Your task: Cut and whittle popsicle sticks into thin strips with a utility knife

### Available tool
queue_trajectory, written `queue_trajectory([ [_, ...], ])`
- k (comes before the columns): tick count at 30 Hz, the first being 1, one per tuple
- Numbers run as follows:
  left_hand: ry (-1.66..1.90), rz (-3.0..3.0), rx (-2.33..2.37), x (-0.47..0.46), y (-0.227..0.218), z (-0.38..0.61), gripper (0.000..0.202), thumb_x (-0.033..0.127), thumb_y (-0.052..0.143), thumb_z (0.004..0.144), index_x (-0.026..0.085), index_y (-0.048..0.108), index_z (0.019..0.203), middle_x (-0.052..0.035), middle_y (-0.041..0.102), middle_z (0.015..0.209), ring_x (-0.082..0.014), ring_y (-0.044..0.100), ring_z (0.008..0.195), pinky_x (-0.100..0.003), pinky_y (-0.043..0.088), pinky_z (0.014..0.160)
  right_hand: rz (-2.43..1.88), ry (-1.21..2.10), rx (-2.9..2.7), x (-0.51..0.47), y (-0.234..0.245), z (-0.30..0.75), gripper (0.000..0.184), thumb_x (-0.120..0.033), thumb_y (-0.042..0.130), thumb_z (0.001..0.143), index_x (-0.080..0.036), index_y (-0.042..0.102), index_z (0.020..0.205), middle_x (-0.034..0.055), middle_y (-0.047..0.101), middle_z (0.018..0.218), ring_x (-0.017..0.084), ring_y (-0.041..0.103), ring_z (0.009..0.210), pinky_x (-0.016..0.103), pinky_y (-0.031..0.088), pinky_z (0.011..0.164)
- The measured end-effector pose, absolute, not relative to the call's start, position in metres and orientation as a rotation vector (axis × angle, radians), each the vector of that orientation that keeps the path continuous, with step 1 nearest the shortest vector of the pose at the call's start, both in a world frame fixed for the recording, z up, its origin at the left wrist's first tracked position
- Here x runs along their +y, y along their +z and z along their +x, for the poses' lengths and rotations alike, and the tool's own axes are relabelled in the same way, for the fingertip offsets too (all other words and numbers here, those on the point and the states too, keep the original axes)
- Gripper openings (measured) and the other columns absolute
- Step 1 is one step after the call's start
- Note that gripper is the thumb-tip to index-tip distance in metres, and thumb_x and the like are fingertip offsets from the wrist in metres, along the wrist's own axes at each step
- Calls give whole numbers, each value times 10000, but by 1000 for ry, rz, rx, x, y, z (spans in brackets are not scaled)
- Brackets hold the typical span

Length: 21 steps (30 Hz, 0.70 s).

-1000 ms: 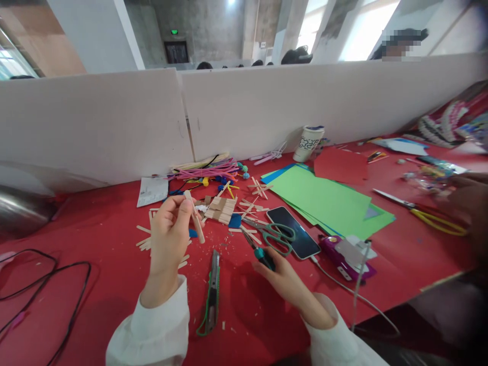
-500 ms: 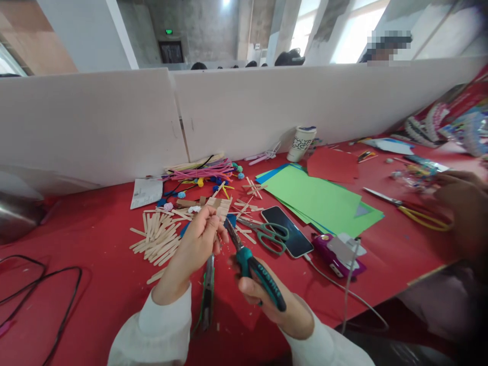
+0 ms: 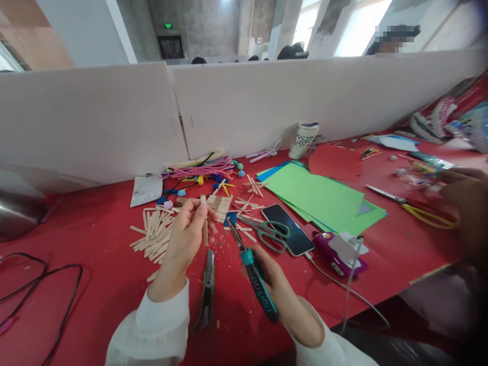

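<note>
Between the thumb and fingers of my left hand (image 3: 186, 226) is a flat wooden craft stick (image 3: 205, 231), held roughly upright. My right hand (image 3: 276, 279) is wrapped around the teal-and-black handles of a pair of pliers (image 3: 258, 290). The plier jaws point up and left, apart from the stick. Left of my left hand lies a loose pile of craft sticks (image 3: 154, 234). Just beyond my fingers are several sticks laid side by side as a flat panel (image 3: 219, 206). A utility knife (image 3: 208, 290) lies on the table between my forearms.
On the red table (image 3: 102, 290) are green-handled scissors (image 3: 272, 236), a phone (image 3: 287, 229), a purple device (image 3: 339, 254) with a cable, green paper (image 3: 316, 195), pink pipe cleaners (image 3: 206, 170) and a cup (image 3: 304, 140). Another person's hand (image 3: 467, 188) is at right, near yellow-handled scissors (image 3: 427, 213).
My left hand has shifted slightly left and turned, bringing the craft stick into clear view. The pliers have moved away from its fingers, with their handles swung downward.
</note>
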<state>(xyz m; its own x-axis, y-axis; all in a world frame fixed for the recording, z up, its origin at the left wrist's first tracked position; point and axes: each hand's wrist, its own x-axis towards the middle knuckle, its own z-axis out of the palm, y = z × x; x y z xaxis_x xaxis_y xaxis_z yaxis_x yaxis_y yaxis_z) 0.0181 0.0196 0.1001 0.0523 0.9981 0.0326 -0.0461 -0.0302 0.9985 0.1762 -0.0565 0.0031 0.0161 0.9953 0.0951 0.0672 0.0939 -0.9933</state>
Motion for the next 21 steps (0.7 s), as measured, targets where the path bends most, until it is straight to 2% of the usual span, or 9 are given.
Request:
queue_trajectory([
  [3,1238,1152,1116,21,101,17,287,447,629,736,177,534,756,56,532,515,-60,441,368,-136,328,302,-1179,1179,-1233,-54,8,179,449,-595,593,748,-204,595,970,71,635,902,200,586,817,302,487,738],
  [5,1257,1112,1094,21,102,17,267,414,645,712,170,538,729,50,542,554,-32,383,345,-119,250,281,-1213,1181,-1284,-51,12,180,354,-511,603,765,-195,620,926,56,628,875,179,559,793,284,468,728],
  [7,1293,1078,1070,22,103,17,217,351,637,694,164,528,707,35,583,651,-4,340,341,-109,194,286,-1247,1219,-1284,-49,16,182,293,-428,603,765,-189,642,930,29,596,801,147,515,725,248,438,655],
  [9,1307,1048,1055,22,104,17,141,280,593,671,158,525,689,27,594,686,8,306,335,-109,165,294,-1245,1378,-1201,-50,21,182,350,-429,576,767,-177,651,997,3,535,702,118,450,620,217,369,535],
  [12,1297,1028,1045,21,106,17,83,203,538,607,150,541,670,28,572,660,-1,315,352,-110,184,299,-1083,1683,-1064,-55,24,180,493,-548,571,747,-143,650,1015,-25,444,617,79,333,510,196,224,428],
  [15,1286,1029,1036,20,108,16,111,203,572,619,152,563,717,23,580,724,-6,354,390,-108,228,305,-779,1894,-888,-61,23,175,490,-572,680,649,-149,632,893,-59,360,578,49,238,464,185,144,392],
  [17,1279,1046,1025,19,108,17,146,246,616,653,161,576,766,27,577,742,-7,359,394,-108,233,297,-640,1979,-731,-62,24,173,475,-539,740,590,-171,594,852,-59,359,617,39,221,458,180,129,373],
  [21,1271,1092,1039,18,105,19,186,285,657,686,166,596,816,51,529,641,-12,345,383,-108,230,296,-547,2060,-612,-59,31,171,512,-537,774,550,-196,531,844,-46,373,710,31,240,472,169,139,365],
])
